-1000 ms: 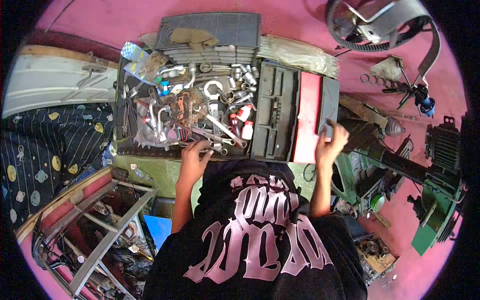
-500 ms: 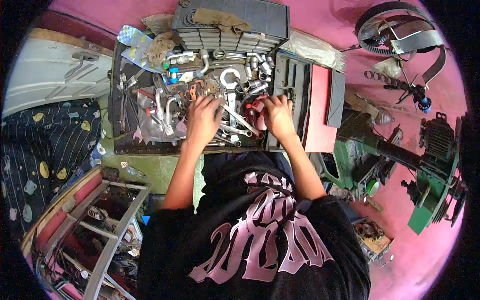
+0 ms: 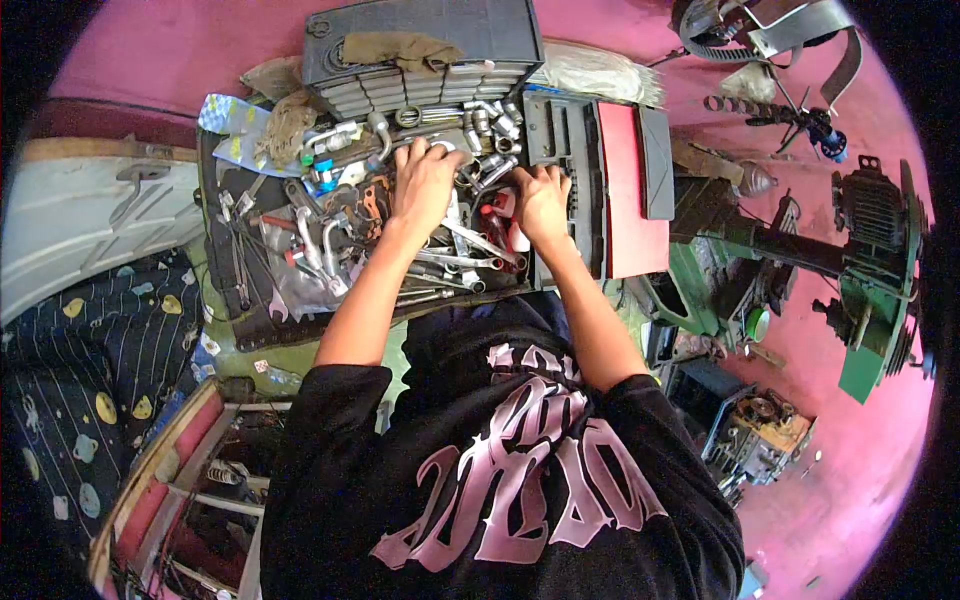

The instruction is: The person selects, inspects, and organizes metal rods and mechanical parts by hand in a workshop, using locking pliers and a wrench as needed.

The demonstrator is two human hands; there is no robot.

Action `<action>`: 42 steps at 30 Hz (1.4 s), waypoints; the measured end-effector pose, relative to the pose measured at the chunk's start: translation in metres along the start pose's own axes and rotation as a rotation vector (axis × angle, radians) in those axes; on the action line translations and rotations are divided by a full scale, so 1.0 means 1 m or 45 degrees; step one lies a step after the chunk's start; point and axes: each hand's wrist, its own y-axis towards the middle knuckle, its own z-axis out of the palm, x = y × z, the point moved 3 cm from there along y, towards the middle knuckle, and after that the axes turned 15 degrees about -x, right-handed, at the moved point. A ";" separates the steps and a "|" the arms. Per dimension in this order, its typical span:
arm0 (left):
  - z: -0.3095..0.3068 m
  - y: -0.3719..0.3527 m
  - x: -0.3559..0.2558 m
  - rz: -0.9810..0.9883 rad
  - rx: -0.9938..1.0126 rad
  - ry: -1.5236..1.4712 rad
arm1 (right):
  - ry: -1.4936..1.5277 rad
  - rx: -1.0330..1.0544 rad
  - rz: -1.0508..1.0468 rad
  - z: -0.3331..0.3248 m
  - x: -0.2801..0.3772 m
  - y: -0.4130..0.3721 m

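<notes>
Two hands are down in the pile of tools. Your left hand (image 3: pixel 425 180) lies palm down on the heap, fingers curled into the metal between the loose sockets (image 3: pixel 492 125) and the long wrenches (image 3: pixel 470 245). I can't tell whether it grips anything. Your right hand (image 3: pixel 540 200) sits just beside it, knuckles up, fingers bent over the red-capped bottles (image 3: pixel 497 215) at the edge of the open socket case (image 3: pixel 632 190). Its grasp is hidden too.

The rummaging looks about midway to me. Nothing is lifted clear of the black tray (image 3: pixel 290 325), the heap is all jumbled, and the case lies open beside it.

Both your forearms reach forward from the chest. The left is nearly straight, and the right bends out at the elbow. Beyond the tray, a rag (image 3: pixel 400 45) lies on a grey case (image 3: pixel 440 30).
</notes>
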 end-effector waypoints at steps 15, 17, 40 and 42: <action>-0.048 0.012 -0.039 -0.174 -0.054 -0.389 | 0.533 -0.120 0.369 -0.116 -0.022 0.001; -0.051 0.009 -0.051 -0.187 -0.017 -0.373 | 0.564 -0.108 0.425 -0.130 -0.025 -0.004; -0.019 0.062 -0.217 0.033 0.007 -0.449 | 0.418 -0.398 0.491 -0.207 -0.153 -0.071; -0.010 0.076 -0.240 0.071 -0.017 -0.436 | 0.404 -0.450 0.536 -0.206 -0.175 -0.072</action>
